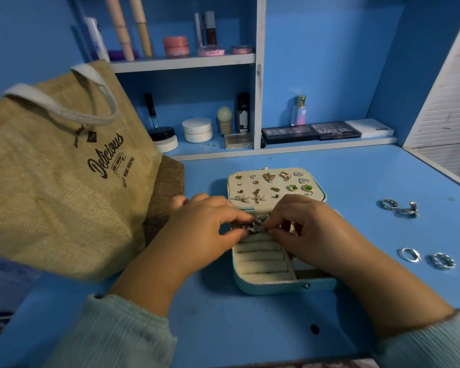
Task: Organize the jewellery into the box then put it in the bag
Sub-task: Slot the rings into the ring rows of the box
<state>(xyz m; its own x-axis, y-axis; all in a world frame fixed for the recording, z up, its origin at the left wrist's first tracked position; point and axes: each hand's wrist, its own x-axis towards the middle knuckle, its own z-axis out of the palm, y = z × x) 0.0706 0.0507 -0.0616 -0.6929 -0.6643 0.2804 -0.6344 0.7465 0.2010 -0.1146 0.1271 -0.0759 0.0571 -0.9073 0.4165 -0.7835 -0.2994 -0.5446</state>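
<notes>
Jewellery box (282, 281) open on blue desk (250, 328), both hands at its ring rolls.

Lies near desk centre, just right of jute tote bag (64, 168), teal shell and cream lining; lid panel (274, 187) flat behind, studded with earrings: starfish pair (251, 198), green heart pair (300, 188), leaf shapes and small studs. Left hand (197, 227) and right hand (311, 229) meeting over top ring roll, fingertips of each pinching small silver ring (259, 224) between thumb and forefinger, other fingers curled; whether ring sits in slot cannot tell. Lower cream rolls (262, 261) bare. Four more silver rings loose on desk, well apart to right: two far (398, 207), two nearer (426, 258). Pale green sleeves (112, 335) at both wrists. Cosmetics on shelves (186, 62) behind.
</notes>
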